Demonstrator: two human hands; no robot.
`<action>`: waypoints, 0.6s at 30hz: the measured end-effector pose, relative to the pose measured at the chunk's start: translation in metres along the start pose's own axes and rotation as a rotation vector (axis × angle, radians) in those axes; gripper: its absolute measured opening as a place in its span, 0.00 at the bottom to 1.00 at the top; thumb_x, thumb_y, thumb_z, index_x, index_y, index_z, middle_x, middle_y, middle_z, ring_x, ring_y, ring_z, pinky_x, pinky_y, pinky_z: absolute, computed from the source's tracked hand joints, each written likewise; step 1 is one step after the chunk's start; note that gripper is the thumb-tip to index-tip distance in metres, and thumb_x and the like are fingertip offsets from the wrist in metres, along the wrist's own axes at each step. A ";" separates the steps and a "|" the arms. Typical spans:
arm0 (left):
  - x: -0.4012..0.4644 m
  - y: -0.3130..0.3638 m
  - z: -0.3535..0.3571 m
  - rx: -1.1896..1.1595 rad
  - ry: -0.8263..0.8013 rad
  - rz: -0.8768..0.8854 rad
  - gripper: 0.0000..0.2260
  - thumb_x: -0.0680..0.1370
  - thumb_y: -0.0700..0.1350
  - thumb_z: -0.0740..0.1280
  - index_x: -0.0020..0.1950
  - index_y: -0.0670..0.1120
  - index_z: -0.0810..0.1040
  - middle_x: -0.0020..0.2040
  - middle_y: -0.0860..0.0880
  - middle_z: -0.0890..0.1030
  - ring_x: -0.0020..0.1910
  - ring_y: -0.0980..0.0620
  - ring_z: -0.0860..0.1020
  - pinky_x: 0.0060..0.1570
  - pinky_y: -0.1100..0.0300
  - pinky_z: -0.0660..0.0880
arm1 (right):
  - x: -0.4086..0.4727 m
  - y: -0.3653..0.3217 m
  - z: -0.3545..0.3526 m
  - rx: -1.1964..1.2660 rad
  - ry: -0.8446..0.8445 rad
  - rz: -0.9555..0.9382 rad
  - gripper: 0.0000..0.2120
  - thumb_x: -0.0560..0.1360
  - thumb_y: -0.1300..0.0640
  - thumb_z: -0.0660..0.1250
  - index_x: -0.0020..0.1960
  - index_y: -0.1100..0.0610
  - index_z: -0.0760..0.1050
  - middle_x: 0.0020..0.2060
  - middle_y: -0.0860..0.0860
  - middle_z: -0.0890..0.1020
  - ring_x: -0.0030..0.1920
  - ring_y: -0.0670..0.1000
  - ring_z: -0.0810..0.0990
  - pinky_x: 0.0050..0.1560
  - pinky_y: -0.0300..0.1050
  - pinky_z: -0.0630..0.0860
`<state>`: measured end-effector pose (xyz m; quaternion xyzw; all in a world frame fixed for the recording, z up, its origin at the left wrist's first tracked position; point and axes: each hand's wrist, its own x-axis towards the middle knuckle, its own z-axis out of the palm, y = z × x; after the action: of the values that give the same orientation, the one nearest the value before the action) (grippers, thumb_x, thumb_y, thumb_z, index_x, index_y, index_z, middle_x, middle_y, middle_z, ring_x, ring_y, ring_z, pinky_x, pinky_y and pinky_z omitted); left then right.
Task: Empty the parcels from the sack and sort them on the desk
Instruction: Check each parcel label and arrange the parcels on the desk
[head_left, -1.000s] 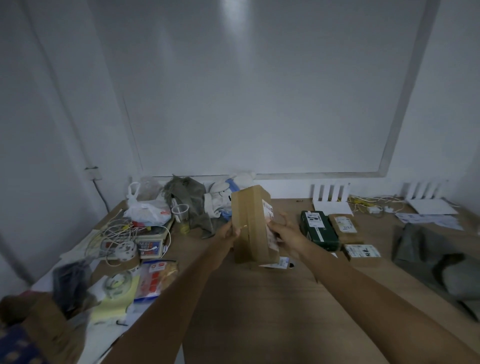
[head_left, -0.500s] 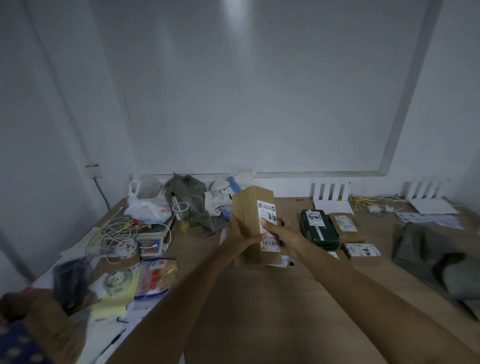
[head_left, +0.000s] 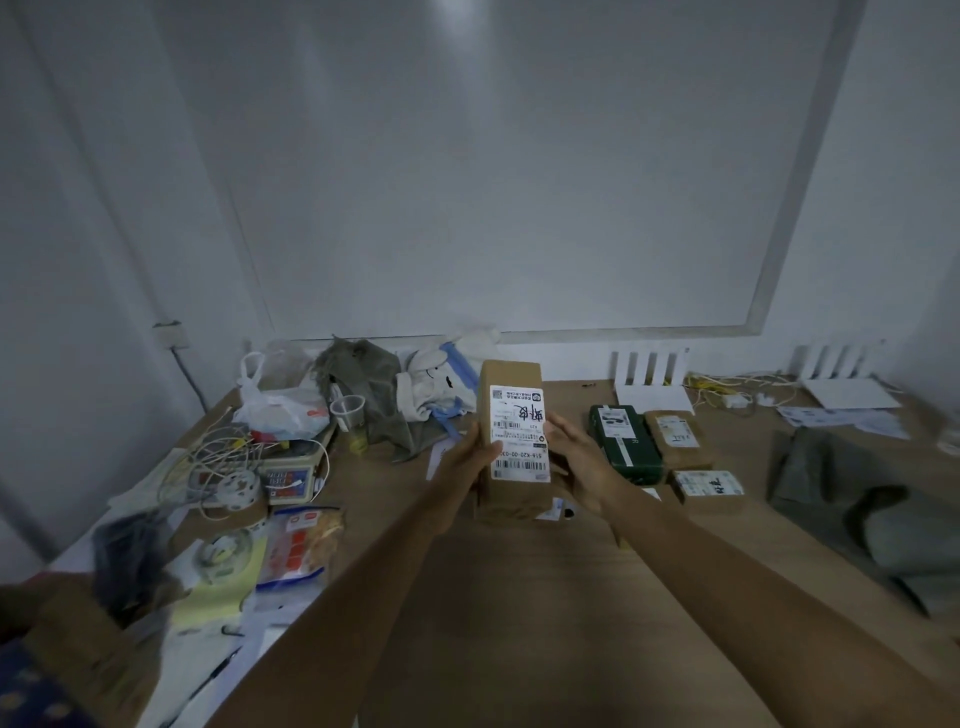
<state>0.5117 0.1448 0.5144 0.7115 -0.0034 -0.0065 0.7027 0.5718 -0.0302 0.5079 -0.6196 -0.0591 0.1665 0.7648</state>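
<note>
**Both hands hold a brown parcel upright over the desk**

Fingers (head_left: 491, 451) of the left hand (head_left: 470, 460) curl round the left edge of the tall brown parcel (head_left: 511, 441), the thumb lying across its white label. That parcel stands on end in mid-air above the wooden desk (head_left: 545, 597), label facing the person.

Far left on the desk lies a heap of clutter: a tangle of white cables (head_left: 218, 457), a white plastic bag (head_left: 280, 410), a small clear cup (head_left: 347, 410), a snack packet (head_left: 306, 540) and a yellow pad (head_left: 223, 587). Behind them, against the wall, sits an olive cloth bundle (head_left: 369, 384).

On the parcel's right side the right hand (head_left: 576, 467) cups its edge, fingers bent against the cardboard, gripping it.

Further right, three sorted parcels lie flat on the desk, well apart from the held one: a dark green box (head_left: 623, 441), a brown box (head_left: 675, 439) just beside it, and a smaller labelled box (head_left: 709, 488) in front of those two.

At the far right edge a grey sack (head_left: 852, 499) slumps on the desk, with loose papers (head_left: 841, 415) and yellow wires (head_left: 727, 389) behind it near the wall.
</note>
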 end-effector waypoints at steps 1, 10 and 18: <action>0.000 -0.001 0.004 0.019 0.003 0.007 0.17 0.80 0.44 0.62 0.69 0.49 0.70 0.61 0.52 0.79 0.55 0.58 0.79 0.48 0.64 0.79 | -0.002 0.001 -0.005 0.001 0.001 0.005 0.18 0.80 0.54 0.62 0.69 0.48 0.70 0.58 0.52 0.82 0.61 0.56 0.78 0.64 0.62 0.72; -0.002 -0.024 0.076 0.026 0.048 -0.109 0.08 0.80 0.47 0.61 0.58 0.50 0.75 0.51 0.54 0.80 0.50 0.56 0.79 0.43 0.65 0.77 | -0.030 0.018 -0.077 -0.067 0.029 0.031 0.15 0.78 0.54 0.66 0.64 0.45 0.74 0.55 0.48 0.83 0.56 0.51 0.81 0.53 0.50 0.80; 0.006 -0.062 0.143 0.038 0.032 -0.200 0.12 0.80 0.48 0.62 0.61 0.46 0.77 0.56 0.47 0.82 0.53 0.51 0.81 0.42 0.64 0.77 | -0.051 0.038 -0.143 -0.092 0.110 0.103 0.16 0.78 0.53 0.66 0.65 0.46 0.74 0.55 0.48 0.83 0.52 0.48 0.82 0.45 0.44 0.80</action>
<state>0.5156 0.0023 0.4508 0.7214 0.0789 -0.0651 0.6850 0.5597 -0.1729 0.4443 -0.6644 0.0075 0.1686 0.7281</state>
